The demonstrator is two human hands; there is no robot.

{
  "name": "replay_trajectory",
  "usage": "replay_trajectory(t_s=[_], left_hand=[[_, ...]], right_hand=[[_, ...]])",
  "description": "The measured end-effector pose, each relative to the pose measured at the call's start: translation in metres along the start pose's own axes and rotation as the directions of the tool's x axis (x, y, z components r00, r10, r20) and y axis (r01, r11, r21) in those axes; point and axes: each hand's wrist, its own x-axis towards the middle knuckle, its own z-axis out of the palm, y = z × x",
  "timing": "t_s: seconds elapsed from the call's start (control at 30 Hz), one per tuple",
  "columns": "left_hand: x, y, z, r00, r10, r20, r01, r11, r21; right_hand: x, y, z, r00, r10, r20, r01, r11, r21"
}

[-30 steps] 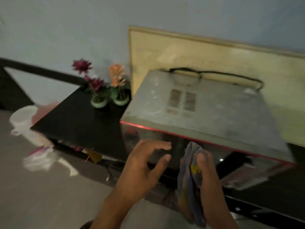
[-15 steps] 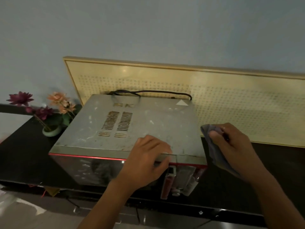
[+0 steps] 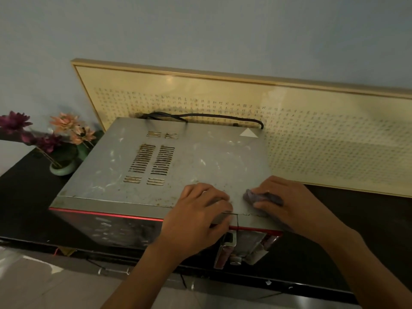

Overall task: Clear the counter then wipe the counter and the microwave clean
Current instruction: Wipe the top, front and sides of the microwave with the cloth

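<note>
A grey, stained microwave point(image 3: 138, 166) with vent slots and a red front trim stands on the black counter point(image 3: 24, 197). My left hand point(image 3: 196, 215) rests on the top's front edge, fingers curled over the rim above the door. My right hand point(image 3: 287, 201) presses a bunched purple-grey cloth point(image 3: 263, 197) onto the top's front right corner, fingers curled over it. Most of the cloth is hidden under that hand.
A black power cord point(image 3: 200, 117) lies along the microwave's back edge. A large framed panel of text point(image 3: 323, 134) leans on the wall behind. Two small pots of artificial flowers point(image 3: 58, 143) stand on the counter at the left. Tiled floor lies below.
My right hand brought the cloth from beside the microwave onto its top right corner. My left hand stayed on the front edge. The view came closer.
</note>
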Motion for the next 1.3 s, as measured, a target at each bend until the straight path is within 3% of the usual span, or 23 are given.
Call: replay_trajectory(t_s=[0.17,0.3,0.43,0.6,0.8,0.9,1.07,1.2,1.3], left_hand=[[-0.001,-0.001,-0.001,1.0,-0.003,-0.008,0.003,1.0,-0.018],[-0.004,-0.005,0.003,1.0,0.027,0.003,-0.027,1.0,0.001],[-0.004,-0.004,0.005,0.999,0.029,-0.018,-0.029,1.0,0.012],[-0.002,-0.002,0.002,1.0,0.019,-0.005,-0.019,1.0,0.001],[-0.002,0.001,0.001,1.0,-0.016,0.015,0.016,1.0,0.0],[-0.003,0.002,0.002,1.0,-0.028,-0.004,0.028,1.0,-0.006],[-0.001,0.005,0.003,0.999,-0.034,-0.021,0.034,0.999,0.013],[-0.001,0.007,0.003,0.999,-0.03,-0.021,0.031,0.999,0.036],[-0.001,0.006,0.002,0.999,-0.034,-0.017,0.035,0.999,0.032]], right_hand=[[0.032,-0.006,-0.002,0.95,0.241,-0.198,-0.234,0.97,0.062],[0.015,-0.028,0.003,0.986,0.158,-0.058,-0.154,0.986,0.065],[-0.021,-0.027,0.001,0.994,0.063,0.092,-0.057,0.996,-0.063],[0.002,-0.008,-0.006,0.98,0.155,-0.128,-0.175,0.971,-0.164],[-0.017,-0.021,0.001,0.987,-0.106,0.121,0.105,0.994,0.013],[-0.02,-0.001,-0.007,0.997,-0.035,0.064,0.031,0.998,0.057],[0.018,0.006,-0.003,0.996,-0.085,-0.012,0.085,0.996,-0.015],[0.02,0.0,0.005,0.962,-0.256,0.094,0.265,0.959,-0.102],[0.001,0.014,0.002,0.943,-0.306,0.131,0.304,0.952,0.031]])
